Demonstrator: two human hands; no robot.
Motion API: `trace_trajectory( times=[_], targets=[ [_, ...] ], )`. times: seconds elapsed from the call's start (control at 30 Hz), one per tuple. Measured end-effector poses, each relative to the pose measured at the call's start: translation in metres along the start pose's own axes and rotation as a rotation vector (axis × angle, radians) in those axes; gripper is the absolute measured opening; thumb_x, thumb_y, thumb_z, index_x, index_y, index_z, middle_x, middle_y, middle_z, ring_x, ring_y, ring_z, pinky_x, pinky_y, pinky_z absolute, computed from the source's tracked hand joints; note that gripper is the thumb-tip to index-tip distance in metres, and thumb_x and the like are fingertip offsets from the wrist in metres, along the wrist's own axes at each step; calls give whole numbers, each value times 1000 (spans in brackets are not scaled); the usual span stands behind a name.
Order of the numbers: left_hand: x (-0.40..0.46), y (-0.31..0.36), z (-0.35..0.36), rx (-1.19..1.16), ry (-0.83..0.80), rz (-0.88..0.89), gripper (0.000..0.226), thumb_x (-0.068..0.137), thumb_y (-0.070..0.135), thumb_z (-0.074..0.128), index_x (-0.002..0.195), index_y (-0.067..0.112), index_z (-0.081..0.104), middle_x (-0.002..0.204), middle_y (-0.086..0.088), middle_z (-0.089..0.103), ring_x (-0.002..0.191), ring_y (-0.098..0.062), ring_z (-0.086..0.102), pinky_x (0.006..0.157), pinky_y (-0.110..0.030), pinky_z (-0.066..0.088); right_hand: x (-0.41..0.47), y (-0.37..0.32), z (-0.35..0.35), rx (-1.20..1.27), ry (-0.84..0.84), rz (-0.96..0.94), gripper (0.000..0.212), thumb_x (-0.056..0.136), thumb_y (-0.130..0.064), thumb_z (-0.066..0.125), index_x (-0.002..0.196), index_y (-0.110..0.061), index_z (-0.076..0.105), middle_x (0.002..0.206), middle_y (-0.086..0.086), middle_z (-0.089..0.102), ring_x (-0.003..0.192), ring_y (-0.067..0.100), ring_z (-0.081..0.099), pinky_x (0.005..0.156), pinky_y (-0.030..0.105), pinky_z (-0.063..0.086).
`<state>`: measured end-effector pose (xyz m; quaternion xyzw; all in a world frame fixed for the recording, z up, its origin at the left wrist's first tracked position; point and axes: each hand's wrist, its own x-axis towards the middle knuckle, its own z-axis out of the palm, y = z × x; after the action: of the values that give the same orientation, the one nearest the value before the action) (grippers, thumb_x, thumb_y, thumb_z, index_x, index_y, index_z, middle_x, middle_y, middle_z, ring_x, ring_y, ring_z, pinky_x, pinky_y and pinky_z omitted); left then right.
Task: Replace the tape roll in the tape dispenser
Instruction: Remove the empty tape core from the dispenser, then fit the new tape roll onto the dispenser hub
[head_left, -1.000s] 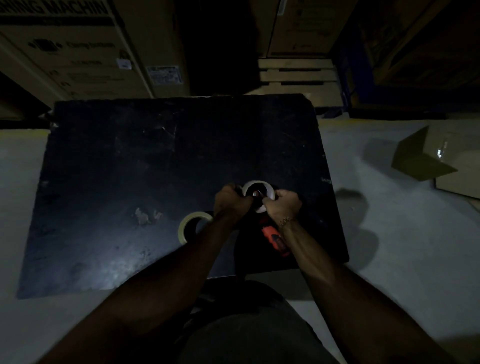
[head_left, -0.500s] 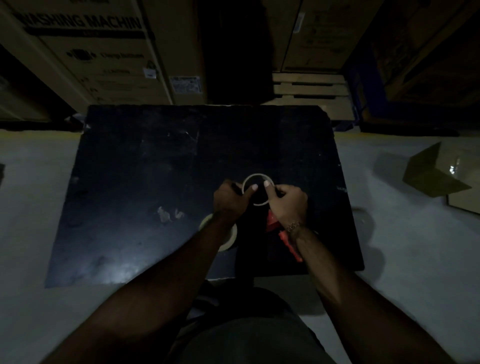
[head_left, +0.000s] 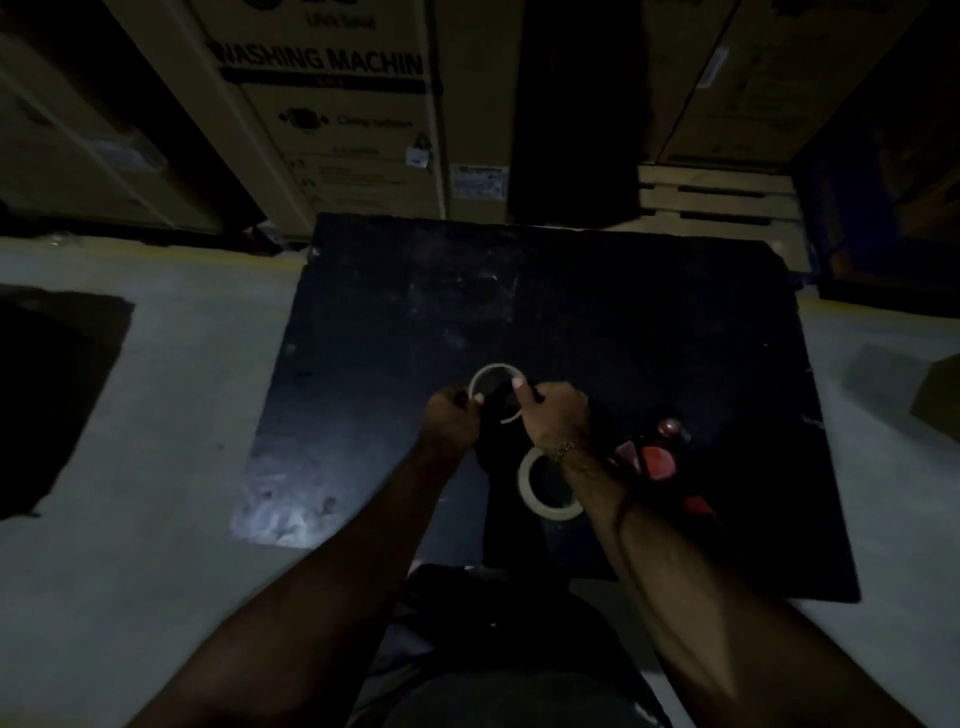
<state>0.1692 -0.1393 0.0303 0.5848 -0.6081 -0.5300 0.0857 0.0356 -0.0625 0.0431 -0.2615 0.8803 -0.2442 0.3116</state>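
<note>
A thin pale ring (head_left: 496, 392) is held above the black board (head_left: 597, 322) between both hands: the left hand (head_left: 451, 422) is closed on its left edge, the right hand (head_left: 553, 415) pinched on its right edge. A fuller roll (head_left: 546, 486) lies flat under the right wrist, the red dispenser (head_left: 657, 460) beside it. Since the earlier frame the ring is seen freed from the dispenser, now set down rightward.

Black board (head_left: 395, 322) flat on grey floor (head_left: 171, 519). On board: pale tape roll (head_left: 530, 493) near front edge, red dispenser (head_left: 657, 460) just right of it. Scuffed, dusty.
</note>
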Motion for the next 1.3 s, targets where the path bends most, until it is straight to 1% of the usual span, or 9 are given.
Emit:
trace_trajectory(
  times=[0.13, 0.33, 0.57, 0.67, 0.73, 0.93, 1.07, 1.17, 1.3],
  targets=[
    [19, -20, -40, -34, -19, -38, 14, 97, 3, 59, 101, -1, 71, 102, -18, 73, 95, -28, 68, 82, -38, 61, 11, -27, 40, -17, -22, -14, 50, 101, -52, 51, 82, -12, 73, 87, 14, 74, 83, 35, 70, 66, 32, 45],
    [36, -31, -84, -41, -42, 20, 29, 94, -2, 63, 122, 0, 70, 118, -15, 73, 104, -16, 64, 84, -23, 45, 24, -73, 89, -56, -132, -45, 43, 101, -43, 55, 112, -6, 73, 113, 19, 74, 105, 40, 69, 78, 35, 49],
    [47, -53, -101, 37, -70, -18, 28, 95, -6, 57, 122, -5, 65, 118, -13, 66, 111, -19, 58, 88, -28, 45, 19, -87, 106, -50, -217, -46, 40, 99, -35, 61, 123, -3, 69, 123, 21, 72, 114, 41, 66, 92, 42, 55],
    [43, -62, -100, 16, 48, -50, 12, 97, -2, 58, 105, 4, 66, 113, -14, 62, 107, -20, 56, 103, -39, 46, 7, -81, 91, -40, -184, -100, 42, 99, -31, 62, 133, -7, 64, 125, 20, 72, 117, 40, 66, 93, 42, 55],
    [38, -69, -94, 54, 129, -25, 14, 96, 6, 63, 109, 0, 68, 118, -19, 68, 112, -28, 62, 102, -38, 46, -1, -71, 75, -32, -167, -90, 45, 100, -30, 61, 138, -5, 61, 130, 19, 70, 118, 39, 65, 97, 44, 56],
    [14, -77, -59, 229, -178, 2, 22, 101, 14, 56, 108, 3, 74, 120, -21, 71, 119, -37, 64, 100, -37, 47, -28, -13, 18, 25, 11, -25, 36, 101, -28, 61, 132, -11, 68, 127, 10, 73, 118, 28, 68, 101, 37, 55],
    [-14, -68, -19, 279, -344, -31, 30, 101, 12, 55, 127, 3, 66, 131, -17, 66, 125, -34, 61, 100, -32, 47, -44, 33, -15, 43, 157, 39, 27, 99, -24, 64, 121, -12, 75, 117, 10, 78, 111, 28, 71, 92, 29, 54],
    [-38, -59, 12, 337, -520, 47, 29, 106, 14, 49, 122, -3, 66, 128, -23, 66, 116, -30, 62, 95, -26, 45, -53, 63, -33, 64, 182, 73, 25, 98, -21, 65, 118, -10, 75, 113, 11, 78, 107, 26, 72, 84, 19, 44],
    [-61, -53, 48, 246, -451, -56, 29, 106, 17, 51, 114, -7, 67, 116, -24, 68, 112, -38, 65, 94, -34, 50, -63, 98, -55, 83, 135, 50, 23, 99, -18, 64, 115, -8, 75, 110, 10, 77, 107, 25, 72, 86, 22, 49]
  ],
)
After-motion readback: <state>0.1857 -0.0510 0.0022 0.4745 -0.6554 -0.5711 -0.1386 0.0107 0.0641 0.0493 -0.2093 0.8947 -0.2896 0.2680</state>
